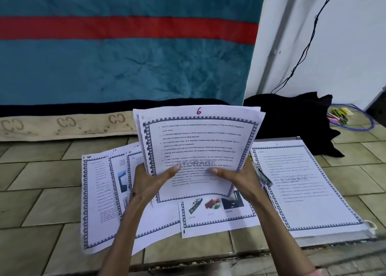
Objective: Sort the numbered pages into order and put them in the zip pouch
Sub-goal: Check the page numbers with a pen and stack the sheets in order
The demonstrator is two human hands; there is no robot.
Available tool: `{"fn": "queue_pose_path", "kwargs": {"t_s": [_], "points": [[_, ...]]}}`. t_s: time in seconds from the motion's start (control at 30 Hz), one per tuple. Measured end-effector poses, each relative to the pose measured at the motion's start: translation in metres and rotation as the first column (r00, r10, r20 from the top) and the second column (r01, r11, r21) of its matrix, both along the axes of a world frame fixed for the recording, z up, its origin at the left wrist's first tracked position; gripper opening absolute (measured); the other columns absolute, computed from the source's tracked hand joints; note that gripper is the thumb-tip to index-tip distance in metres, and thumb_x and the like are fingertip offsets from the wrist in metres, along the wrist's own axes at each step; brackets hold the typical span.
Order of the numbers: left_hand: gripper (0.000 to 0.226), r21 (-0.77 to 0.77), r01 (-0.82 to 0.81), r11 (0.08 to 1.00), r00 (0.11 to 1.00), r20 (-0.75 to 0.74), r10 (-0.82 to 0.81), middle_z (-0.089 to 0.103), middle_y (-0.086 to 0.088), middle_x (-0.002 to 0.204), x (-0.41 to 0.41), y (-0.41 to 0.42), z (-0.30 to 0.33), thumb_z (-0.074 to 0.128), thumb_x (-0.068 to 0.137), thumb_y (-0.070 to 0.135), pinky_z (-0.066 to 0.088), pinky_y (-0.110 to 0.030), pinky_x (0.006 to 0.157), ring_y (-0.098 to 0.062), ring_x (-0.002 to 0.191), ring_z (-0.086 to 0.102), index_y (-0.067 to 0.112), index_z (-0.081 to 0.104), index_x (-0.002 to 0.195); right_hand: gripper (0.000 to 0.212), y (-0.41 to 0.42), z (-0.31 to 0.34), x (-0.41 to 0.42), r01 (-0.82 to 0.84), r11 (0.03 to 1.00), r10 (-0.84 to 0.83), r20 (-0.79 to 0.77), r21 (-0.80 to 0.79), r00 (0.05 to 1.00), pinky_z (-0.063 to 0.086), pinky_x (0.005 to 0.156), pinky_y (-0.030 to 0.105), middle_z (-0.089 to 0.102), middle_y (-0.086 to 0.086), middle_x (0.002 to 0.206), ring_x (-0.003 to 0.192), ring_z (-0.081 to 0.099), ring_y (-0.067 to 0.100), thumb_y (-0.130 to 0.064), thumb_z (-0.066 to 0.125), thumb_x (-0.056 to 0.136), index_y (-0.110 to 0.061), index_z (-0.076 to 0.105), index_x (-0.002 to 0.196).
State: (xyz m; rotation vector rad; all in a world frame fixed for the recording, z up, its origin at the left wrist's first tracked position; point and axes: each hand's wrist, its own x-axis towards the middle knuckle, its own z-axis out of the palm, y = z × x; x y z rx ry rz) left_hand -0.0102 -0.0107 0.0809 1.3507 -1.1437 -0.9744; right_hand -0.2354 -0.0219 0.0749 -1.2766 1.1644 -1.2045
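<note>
Two hands on one raised sheaf of pages [198, 150]: left hand [152, 178] gripping the lower left edge, thumb laid across the printed face; right hand [236, 176] gripping the lower right edge, thumb likewise on the front. Held tilted up off the floor, top sheet marked with a handwritten 6 at its upper edge, a few sheets fanned behind it. Beneath and to the left of the grip, loose pages [104, 192] spread overlapping on the tiled floor [41, 192]; directly below, a page with three small pictures [213, 215] lying flat. Just right of the right hand, a pen [262, 175], partly hidden. Further right, one page [302, 181] lying on the clear zip pouch [325, 237], flat near the floor's right side. Beyond, a black cloth [292, 117] against the wall, and a teal blanket with a red stripe [125, 46] along the far edge.
</note>
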Motion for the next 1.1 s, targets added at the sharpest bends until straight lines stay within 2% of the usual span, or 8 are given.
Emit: {"fn": "queue_pose_path", "kwargs": {"t_s": [0.17, 0.33, 0.43, 0.57, 0.73, 0.93, 1.0, 1.1], "points": [[0.04, 0.146, 0.085, 0.986, 0.994, 0.053, -0.094, 0.061, 0.002, 0.1, 0.008, 0.001, -0.017, 0.079, 0.07, 0.012, 0.044, -0.023, 0.086, -0.012, 0.092, 0.057, 0.024, 0.056, 0.1, 0.038, 0.003, -0.011, 0.004, -0.02, 0.999, 0.021, -0.026, 0.038, 0.999, 0.058, 0.075, 0.029, 0.076, -0.008, 0.089, 0.088, 0.072, 0.016, 0.0, 0.084, 0.059, -0.022, 0.068, 0.086], [0.04, 0.165, 0.119, 0.979, 0.993, -0.007, -0.119, 0.056, 0.008, 0.102, 0.004, 0.005, -0.024, 0.075, 0.074, 0.009, 0.038, -0.023, 0.091, -0.009, 0.096, 0.052, 0.026, 0.05, 0.1, 0.039, 0.002, -0.015, 0.007, 0.003, 1.0, -0.003, -0.017, 0.009, 1.0, 0.055, 0.067, 0.016, 0.074, -0.016, 0.082, 0.081, 0.071, 0.004, -0.001, 0.084, 0.061, -0.027, 0.067, 0.084], [0.034, 0.221, 0.173, 0.96, 0.983, 0.024, -0.183, 0.066, 0.025, 0.086, 0.012, 0.004, -0.039, 0.077, 0.072, 0.011, 0.044, -0.025, 0.087, -0.008, 0.09, 0.059, 0.032, 0.056, 0.09, 0.037, 0.005, -0.025, 0.007, 0.0, 0.998, 0.002, -0.022, 0.058, 1.0, 0.057, 0.071, 0.022, 0.075, -0.012, 0.088, 0.087, 0.071, 0.011, -0.006, 0.086, 0.06, -0.027, 0.069, 0.086], [0.033, 0.233, 0.144, 0.962, 0.987, 0.034, -0.156, 0.063, 0.036, 0.061, 0.007, 0.005, -0.053, 0.077, 0.072, 0.011, 0.048, -0.025, 0.085, 0.013, 0.07, 0.062, 0.036, 0.059, 0.083, 0.036, 0.006, -0.033, 0.011, 0.048, 0.993, -0.049, 0.009, 0.108, 0.999, 0.057, 0.071, 0.024, 0.075, -0.008, 0.09, 0.085, 0.072, 0.012, -0.008, 0.086, 0.061, -0.025, 0.07, 0.087], [0.034, 0.199, 0.047, 0.979, 0.999, 0.019, -0.051, 0.061, 0.036, 0.056, 0.003, 0.003, -0.06, 0.077, 0.072, 0.008, 0.046, -0.026, 0.085, 0.005, 0.078, 0.057, 0.035, 0.058, 0.081, 0.036, 0.004, -0.024, 0.005, -0.045, 0.986, 0.055, -0.058, 0.16, 0.997, 0.056, 0.071, 0.019, 0.073, -0.011, 0.093, 0.086, 0.07, 0.005, -0.019, 0.085, 0.061, -0.029, 0.068, 0.092], [0.034, 0.196, 0.054, 0.979, 0.999, -0.013, -0.052, 0.065, 0.029, 0.066, 0.004, -0.001, -0.066, 0.083, 0.065, 0.021, 0.044, -0.028, 0.089, -0.012, 0.088, 0.06, 0.03, 0.061, 0.088, 0.023, -0.024, 0.044, -0.009, -0.008, 0.992, 0.015, 0.057, -0.123, 0.998, 0.051, 0.075, 0.015, 0.074, -0.014, 0.094, 0.093, 0.068, 0.004, -0.024, 0.067, 0.075, -0.024, 0.067, 0.097], [0.064, 0.165, 0.074, 0.983, 0.997, -0.041, -0.068, 0.066, 0.019, 0.085, 0.003, 0.001, -0.065, 0.088, 0.047, 0.045, 0.044, -0.028, 0.09, -0.014, 0.093, 0.06, 0.024, 0.06, 0.101, 0.02, -0.032, 0.067, -0.005, 0.055, 0.976, -0.039, 0.079, -0.212, 0.996, 0.051, 0.075, 0.015, 0.073, -0.012, 0.091, 0.09, 0.067, 0.004, -0.03, 0.061, 0.078, -0.024, 0.067, 0.096], [0.044, 0.169, 0.036, 0.985, 0.999, 0.002, -0.037, 0.066, 0.025, 0.078, 0.002, -0.001, -0.065, 0.085, 0.061, 0.021, 0.043, -0.027, 0.09, -0.013, 0.09, 0.06, 0.027, 0.058, 0.095, 0.017, -0.041, 0.089, 0.002, 0.162, 0.929, -0.148, 0.067, -0.333, 0.987, 0.047, 0.074, 0.012, 0.067, -0.012, 0.087, 0.082, 0.06, -0.003, -0.032, 0.05, 0.09, -0.024, 0.065, 0.091]]}}
